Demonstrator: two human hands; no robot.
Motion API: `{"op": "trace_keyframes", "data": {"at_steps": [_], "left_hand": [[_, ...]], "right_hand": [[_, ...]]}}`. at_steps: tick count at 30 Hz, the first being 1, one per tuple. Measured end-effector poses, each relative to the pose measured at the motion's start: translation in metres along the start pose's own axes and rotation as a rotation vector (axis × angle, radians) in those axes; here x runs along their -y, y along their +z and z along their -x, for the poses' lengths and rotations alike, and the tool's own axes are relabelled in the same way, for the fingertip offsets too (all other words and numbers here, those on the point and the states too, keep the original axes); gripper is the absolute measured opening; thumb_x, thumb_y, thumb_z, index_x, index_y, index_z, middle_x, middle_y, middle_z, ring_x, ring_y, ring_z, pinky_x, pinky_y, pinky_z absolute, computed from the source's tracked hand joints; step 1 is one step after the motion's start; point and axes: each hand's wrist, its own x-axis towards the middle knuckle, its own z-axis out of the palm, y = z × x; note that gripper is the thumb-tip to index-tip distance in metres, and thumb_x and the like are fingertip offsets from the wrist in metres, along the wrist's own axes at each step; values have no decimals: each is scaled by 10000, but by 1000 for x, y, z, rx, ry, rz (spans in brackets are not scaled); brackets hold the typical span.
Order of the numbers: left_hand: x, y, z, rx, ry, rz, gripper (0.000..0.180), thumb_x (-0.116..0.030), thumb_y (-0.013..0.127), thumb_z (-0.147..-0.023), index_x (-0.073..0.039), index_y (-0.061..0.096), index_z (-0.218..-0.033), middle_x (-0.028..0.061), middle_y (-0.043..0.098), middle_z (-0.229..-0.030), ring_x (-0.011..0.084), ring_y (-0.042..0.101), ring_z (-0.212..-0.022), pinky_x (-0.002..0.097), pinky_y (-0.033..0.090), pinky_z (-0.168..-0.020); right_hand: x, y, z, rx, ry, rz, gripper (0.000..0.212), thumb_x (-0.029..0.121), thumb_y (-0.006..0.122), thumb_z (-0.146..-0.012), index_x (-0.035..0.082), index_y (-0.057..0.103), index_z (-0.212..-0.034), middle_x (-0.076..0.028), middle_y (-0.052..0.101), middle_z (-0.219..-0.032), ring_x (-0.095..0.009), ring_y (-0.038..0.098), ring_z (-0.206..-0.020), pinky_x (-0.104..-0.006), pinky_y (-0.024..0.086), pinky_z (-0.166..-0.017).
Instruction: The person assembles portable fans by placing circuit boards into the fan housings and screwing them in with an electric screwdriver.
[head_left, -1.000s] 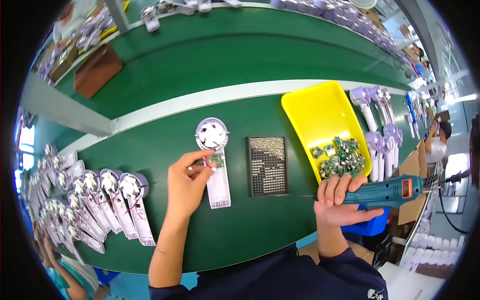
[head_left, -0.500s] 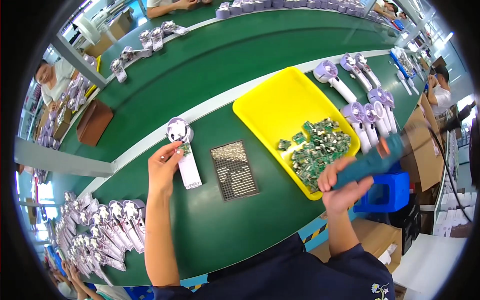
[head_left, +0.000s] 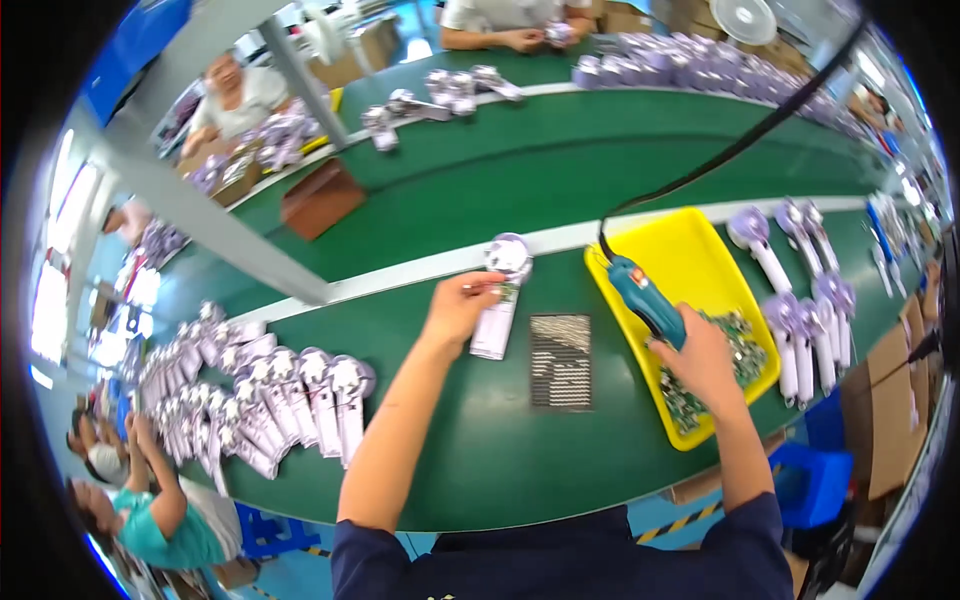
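My left hand (head_left: 457,308) rests on a white and purple handheld fan body (head_left: 500,292) that lies on the green table (head_left: 470,450), fingers pinched at a small green circuit board near its round head. My right hand (head_left: 702,362) grips a blue electric screwdriver (head_left: 645,297) with a black cable, and reaches into the yellow tray (head_left: 690,245) over a heap of small green circuit boards (head_left: 740,352). A dark square screw tray (head_left: 560,361) lies between my two hands.
Several finished fan bodies (head_left: 290,395) lie in rows at the left, more (head_left: 810,310) at the right of the tray. A brown box (head_left: 320,197) sits on the far belt. Other people work across the belts and at the lower left. A blue stool (head_left: 815,480) stands at the right.
My right hand has moved the screwdriver from the table's near edge up into the yellow tray, onto the circuit boards. The left hand stays on the fan body. My head has turned.
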Motion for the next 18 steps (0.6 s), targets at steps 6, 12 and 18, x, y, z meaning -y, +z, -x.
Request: {"op": "trace_keyframes", "data": {"at_steps": [6,12,18], "left_hand": [[-1,10,5,-66,-1,5,275,30,662,-823,-24,734,-1083,23,659,-875,100,591,-783,243,489,-734],[-6,13,11,-7,-13,-98,314,8,627,-900,-19,678,-1209,79,692,-1062,129,643,-931,257,513,-832],[-23,22,91,57,465,-782,1085,-535,789,-741,-111,221,-1562,292,108,-1590,503,117,-1460,565,185,-1177]], "right_hand": [[15,4,6,82,57,140,478,172,801,-749,63,558,-1145,-217,672,-857,-410,666,-831,-476,529,-727],[13,15,4,-1,-21,105,457,167,784,-759,70,575,-1153,-205,679,-855,-394,671,-818,-467,529,-724],[1,-1,12,-145,-25,-111,280,127,727,-808,29,657,-1061,-163,701,-837,-314,675,-669,-401,527,-608]]}}
